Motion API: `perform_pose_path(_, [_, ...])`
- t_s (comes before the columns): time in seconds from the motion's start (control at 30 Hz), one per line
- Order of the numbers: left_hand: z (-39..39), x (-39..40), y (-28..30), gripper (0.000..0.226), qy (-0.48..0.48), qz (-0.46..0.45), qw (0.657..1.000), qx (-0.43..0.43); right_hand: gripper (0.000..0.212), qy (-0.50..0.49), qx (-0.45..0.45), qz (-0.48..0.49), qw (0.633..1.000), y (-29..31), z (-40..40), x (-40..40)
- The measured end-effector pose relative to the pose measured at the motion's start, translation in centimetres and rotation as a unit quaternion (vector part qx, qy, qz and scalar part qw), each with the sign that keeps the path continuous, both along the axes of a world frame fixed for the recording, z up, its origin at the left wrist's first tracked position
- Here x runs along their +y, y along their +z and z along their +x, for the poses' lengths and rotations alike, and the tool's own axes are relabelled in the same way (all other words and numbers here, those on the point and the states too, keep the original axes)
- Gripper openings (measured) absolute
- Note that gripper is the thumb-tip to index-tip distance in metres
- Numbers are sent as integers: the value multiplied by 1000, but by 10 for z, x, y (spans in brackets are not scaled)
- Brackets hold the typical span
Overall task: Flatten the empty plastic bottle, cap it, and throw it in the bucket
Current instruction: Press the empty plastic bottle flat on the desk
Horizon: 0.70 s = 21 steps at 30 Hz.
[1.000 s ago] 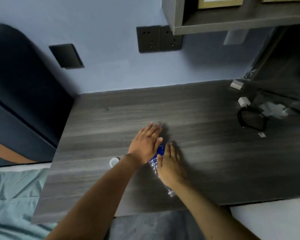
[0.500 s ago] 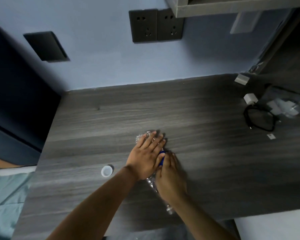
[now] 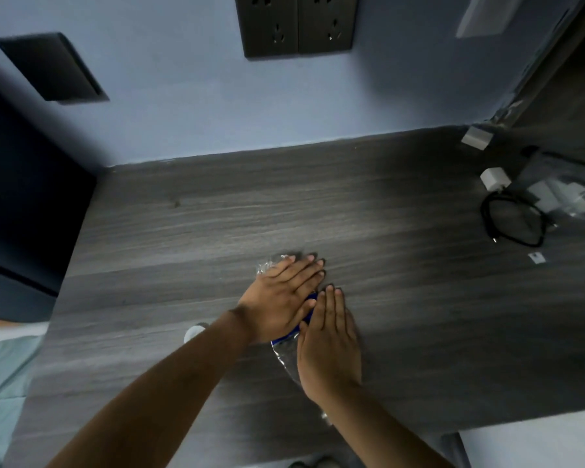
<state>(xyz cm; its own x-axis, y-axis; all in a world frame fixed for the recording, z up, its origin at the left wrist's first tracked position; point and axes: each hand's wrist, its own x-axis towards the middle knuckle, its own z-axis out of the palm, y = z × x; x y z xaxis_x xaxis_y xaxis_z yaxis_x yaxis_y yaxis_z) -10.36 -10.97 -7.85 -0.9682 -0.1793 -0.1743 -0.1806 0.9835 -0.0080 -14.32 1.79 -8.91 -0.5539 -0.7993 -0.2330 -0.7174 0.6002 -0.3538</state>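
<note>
A clear plastic bottle (image 3: 283,357) with a blue label lies flat on the dark wood-grain table (image 3: 419,298), running from upper left to lower right. My left hand (image 3: 281,298) lies palm down on its upper half, fingers straight and together. Beside it, my right hand (image 3: 330,346) presses flat on the lower half, toward the neck. Crumpled clear plastic shows past my left fingers and between the two hands. The white cap (image 3: 193,332) rests loose on the table just left of my left wrist. No bucket is in view.
At the table's right end lie a white charger (image 3: 493,179), a coiled black cable (image 3: 514,221), a clear plastic bag (image 3: 561,197) and a small white block (image 3: 475,138). Wall sockets (image 3: 298,25) sit above. A bed with pale green sheets (image 3: 0,366) borders the left.
Both hands stay flat on the bottle while my view has tilted down and closer. The bottle's far end now shows crumpled beyond my left fingers.
</note>
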Motion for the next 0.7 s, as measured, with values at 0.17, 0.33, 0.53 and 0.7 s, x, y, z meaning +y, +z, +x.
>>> perform_pose_path(0.17, [2,-3,-7,59,1,43,999,19,59,16,24,12,1000,0,1,-2])
perform_pose_path(0.33, [0,-5,-9,60,0,74,997,20,63,1,52,57,997,9,5,-4])
perform_pose_path(0.53, [0,-3,-12,61,-6,19,1000,11,62,-6,72,81,994,14,4,-8])
perform_pose_path(0.7, [0,-3,-11,62,8,54,998,13,69,2,59,70,996,15,5,-6])
